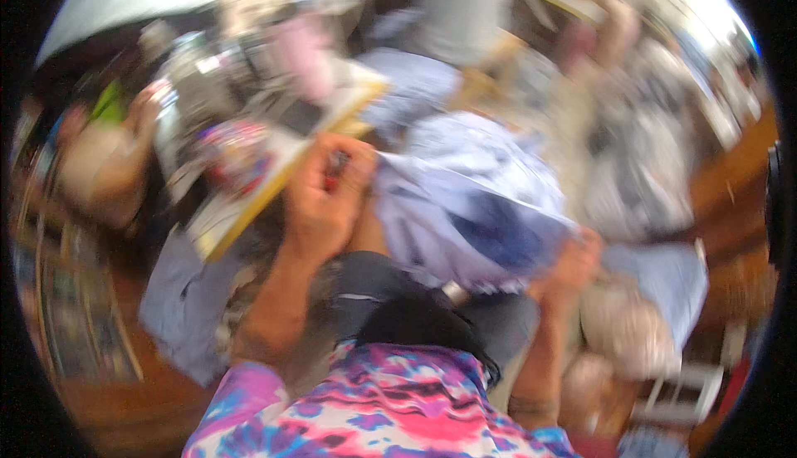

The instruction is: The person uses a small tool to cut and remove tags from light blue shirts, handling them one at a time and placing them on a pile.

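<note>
The left hand is closing its fingers on one edge of a pale blue cloth, with something small and red in its grip. The right hand is gripping the opposite edge, the cloth stretching between both hands.

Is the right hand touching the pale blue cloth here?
Touching. The head view shows the right hand gripping the lower edge of the pale blue cloth, fingers closed over it.
</note>
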Demonstrator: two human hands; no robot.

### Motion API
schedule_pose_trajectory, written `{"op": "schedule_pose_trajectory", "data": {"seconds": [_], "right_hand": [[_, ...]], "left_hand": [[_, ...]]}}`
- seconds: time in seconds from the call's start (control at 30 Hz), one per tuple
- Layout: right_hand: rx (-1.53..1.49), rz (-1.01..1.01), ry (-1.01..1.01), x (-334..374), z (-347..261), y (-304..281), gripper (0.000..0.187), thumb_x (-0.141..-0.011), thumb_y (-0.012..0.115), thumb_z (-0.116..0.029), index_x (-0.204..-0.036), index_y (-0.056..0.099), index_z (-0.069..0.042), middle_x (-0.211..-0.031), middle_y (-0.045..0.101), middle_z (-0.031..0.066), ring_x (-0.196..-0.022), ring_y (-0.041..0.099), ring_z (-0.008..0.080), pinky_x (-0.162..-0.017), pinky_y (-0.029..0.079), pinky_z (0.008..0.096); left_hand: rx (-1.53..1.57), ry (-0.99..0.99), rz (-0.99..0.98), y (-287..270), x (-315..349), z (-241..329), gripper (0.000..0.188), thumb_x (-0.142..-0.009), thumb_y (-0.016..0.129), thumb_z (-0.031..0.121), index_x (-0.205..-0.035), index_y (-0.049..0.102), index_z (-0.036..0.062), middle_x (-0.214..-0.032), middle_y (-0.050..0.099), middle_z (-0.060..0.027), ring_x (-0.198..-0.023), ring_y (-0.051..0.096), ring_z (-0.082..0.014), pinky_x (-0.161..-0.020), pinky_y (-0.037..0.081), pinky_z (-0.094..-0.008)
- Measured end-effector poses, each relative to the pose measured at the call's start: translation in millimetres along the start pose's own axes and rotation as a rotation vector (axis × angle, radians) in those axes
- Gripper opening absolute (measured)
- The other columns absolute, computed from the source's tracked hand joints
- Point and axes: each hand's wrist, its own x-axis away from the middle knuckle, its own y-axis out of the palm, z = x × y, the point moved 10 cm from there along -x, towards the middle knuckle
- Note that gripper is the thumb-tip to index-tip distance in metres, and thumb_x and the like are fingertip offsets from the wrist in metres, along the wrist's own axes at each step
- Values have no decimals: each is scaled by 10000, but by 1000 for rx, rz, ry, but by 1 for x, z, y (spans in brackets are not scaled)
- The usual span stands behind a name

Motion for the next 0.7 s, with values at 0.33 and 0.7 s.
{"op": "schedule_pose_trajectory", "data": {"seconds": [0.33,0.7], "right_hand": [[-122,-242,-460,-65,-211,27,239,-1075,618,-242,-1085,660,-6,-961,626,19,-870,554,110,-787,466,259],[147,47,-1045,-219,-349,43,311,-1041,667,-296,-1242,754,-74,-1219,763,95,-1086,717,151,-986,533,290]], "left_hand": [[213,164,248,-174,193,76,154,-1010,689,102,-1096,593,17,-961,665,-54,-781,608,-89,-653,467,-246],[189,169,-12,-76,46,65,123,-1006,695,153,-1062,627,67,-882,580,25,-784,517,-54,-675,428,-229]]}}
